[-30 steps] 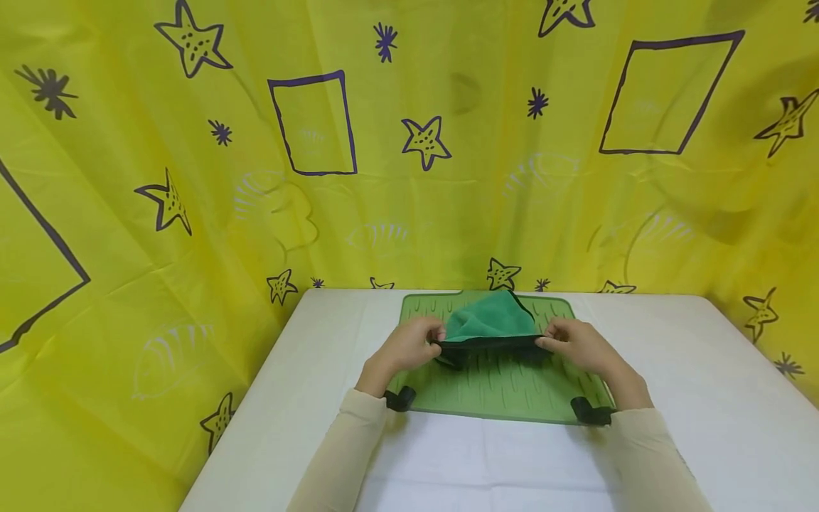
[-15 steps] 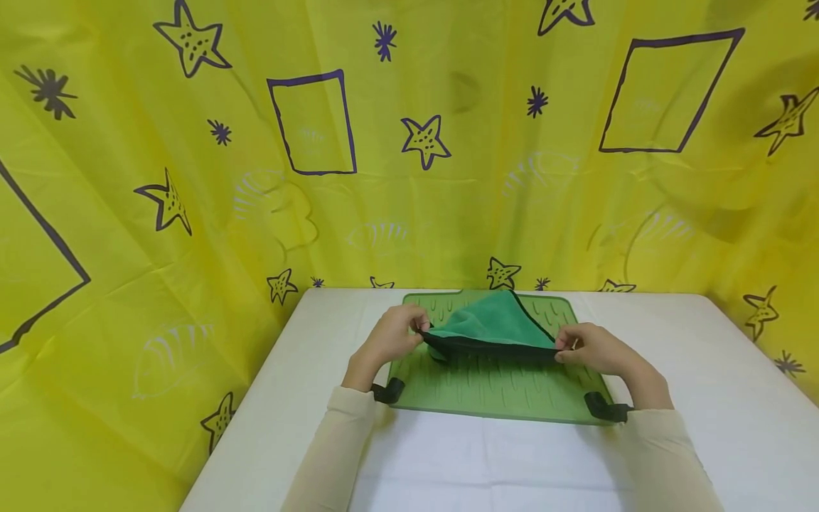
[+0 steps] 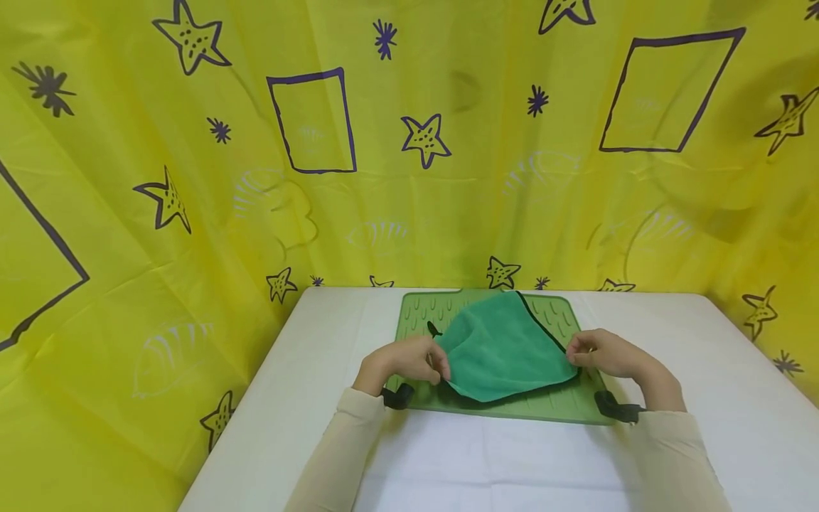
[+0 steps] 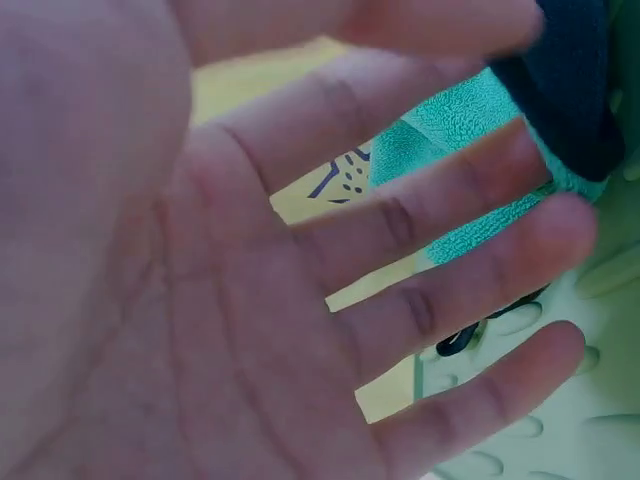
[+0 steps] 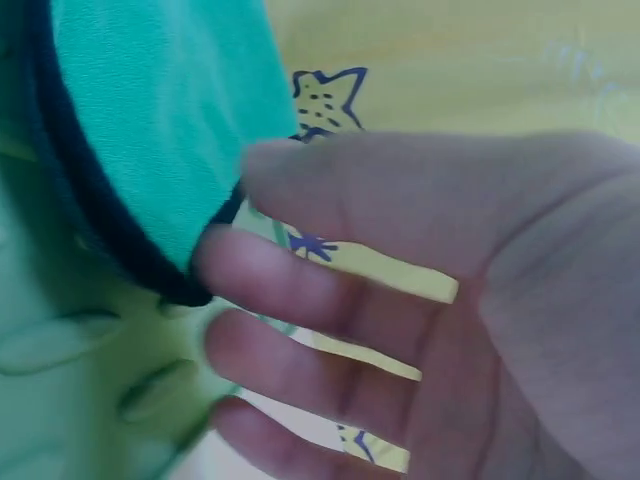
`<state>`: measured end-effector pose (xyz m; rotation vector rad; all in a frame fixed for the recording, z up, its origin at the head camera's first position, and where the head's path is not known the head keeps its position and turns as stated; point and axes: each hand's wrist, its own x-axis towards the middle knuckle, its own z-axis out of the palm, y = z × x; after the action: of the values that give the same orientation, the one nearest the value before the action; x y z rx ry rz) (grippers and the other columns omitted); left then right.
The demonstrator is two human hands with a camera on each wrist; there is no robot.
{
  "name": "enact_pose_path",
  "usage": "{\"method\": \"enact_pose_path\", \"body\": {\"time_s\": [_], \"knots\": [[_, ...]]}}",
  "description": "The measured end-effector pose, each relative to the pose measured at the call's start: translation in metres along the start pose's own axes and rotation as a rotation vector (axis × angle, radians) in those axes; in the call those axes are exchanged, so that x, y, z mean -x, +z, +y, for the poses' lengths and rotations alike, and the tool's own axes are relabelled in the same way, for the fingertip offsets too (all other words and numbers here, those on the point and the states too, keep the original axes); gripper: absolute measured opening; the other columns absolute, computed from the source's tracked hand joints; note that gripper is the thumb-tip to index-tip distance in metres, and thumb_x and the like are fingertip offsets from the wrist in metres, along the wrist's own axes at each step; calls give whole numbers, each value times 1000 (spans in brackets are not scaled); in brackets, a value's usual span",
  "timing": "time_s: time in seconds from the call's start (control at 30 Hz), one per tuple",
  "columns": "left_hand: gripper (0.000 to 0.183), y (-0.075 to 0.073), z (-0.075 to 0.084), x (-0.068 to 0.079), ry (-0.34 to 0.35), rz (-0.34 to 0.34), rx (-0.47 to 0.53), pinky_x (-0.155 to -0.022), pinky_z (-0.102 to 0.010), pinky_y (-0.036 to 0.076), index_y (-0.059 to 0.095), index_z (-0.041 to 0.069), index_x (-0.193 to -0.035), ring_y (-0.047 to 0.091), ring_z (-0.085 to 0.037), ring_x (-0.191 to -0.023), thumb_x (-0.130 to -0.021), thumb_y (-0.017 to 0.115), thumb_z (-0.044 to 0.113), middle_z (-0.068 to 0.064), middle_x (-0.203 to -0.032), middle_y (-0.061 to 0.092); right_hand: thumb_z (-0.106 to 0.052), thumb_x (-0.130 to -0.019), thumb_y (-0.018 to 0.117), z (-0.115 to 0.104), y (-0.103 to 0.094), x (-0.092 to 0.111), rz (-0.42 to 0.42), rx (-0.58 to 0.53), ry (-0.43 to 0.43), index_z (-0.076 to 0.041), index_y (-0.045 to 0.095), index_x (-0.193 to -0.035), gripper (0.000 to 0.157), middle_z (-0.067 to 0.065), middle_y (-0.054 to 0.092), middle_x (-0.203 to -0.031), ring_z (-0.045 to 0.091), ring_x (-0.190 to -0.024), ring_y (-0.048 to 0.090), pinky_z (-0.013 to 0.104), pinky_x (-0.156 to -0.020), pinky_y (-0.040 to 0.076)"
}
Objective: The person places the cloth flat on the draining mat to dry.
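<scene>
A green cloth (image 3: 505, 348) with black edging lies partly raised over a light green ribbed mat (image 3: 544, 409), its far corner near the mat's back edge. At the cloth's front left, my left hand (image 3: 412, 359) pinches the edge; in the left wrist view the thumb lies on the dark edging and the other fingers are spread beneath. My right hand (image 3: 608, 353) pinches the right corner between thumb and forefinger, as the right wrist view shows. A small black loop (image 3: 434, 328) sticks out from the cloth's left side.
The mat lies on a white table (image 3: 486, 469). Behind and on both sides hangs a yellow curtain (image 3: 384, 206) printed with stars and frames. Black bands (image 3: 617, 407) sit at both wrists.
Both hands have moved right overall and nearer, the left one dipping lower after first going left. The cloth has been spread out, its green face now turned up where a black front edge showed.
</scene>
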<state>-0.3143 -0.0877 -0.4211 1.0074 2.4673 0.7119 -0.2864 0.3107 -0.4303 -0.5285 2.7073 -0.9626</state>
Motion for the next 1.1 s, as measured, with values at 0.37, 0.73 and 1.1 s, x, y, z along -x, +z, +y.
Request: {"method": "enact_pose_path", "body": {"time_s": [0.37,0.73,1.1], "knots": [[43,7,-2,-5,-109,143,17,-52,-22,29,64,12,-65,33,-6,-54,-100,66,36,12,-59,46,-17,-97,65,3,11,-12,111,77,153,3,65,-100,20,12,63,-90,21,-79,55,33,-66,45],[64,16,12,-3,-342,82,-94,-48,-22,26,34,20,-46,26,-6,-47,-89,80,27,10,-47,24,-7,-93,66,4,10,-10,53,26,156,9,66,-99,17,12,65,-87,19,-73,57,31,-64,48],[61,11,-3,-2,-372,240,-178,-44,-22,22,33,20,-48,30,-7,-44,-91,76,22,10,-46,26,-8,-93,65,8,5,2,-172,-97,133,-5,56,-79,16,-3,45,-66,12,-59,43,24,-56,36]]}}
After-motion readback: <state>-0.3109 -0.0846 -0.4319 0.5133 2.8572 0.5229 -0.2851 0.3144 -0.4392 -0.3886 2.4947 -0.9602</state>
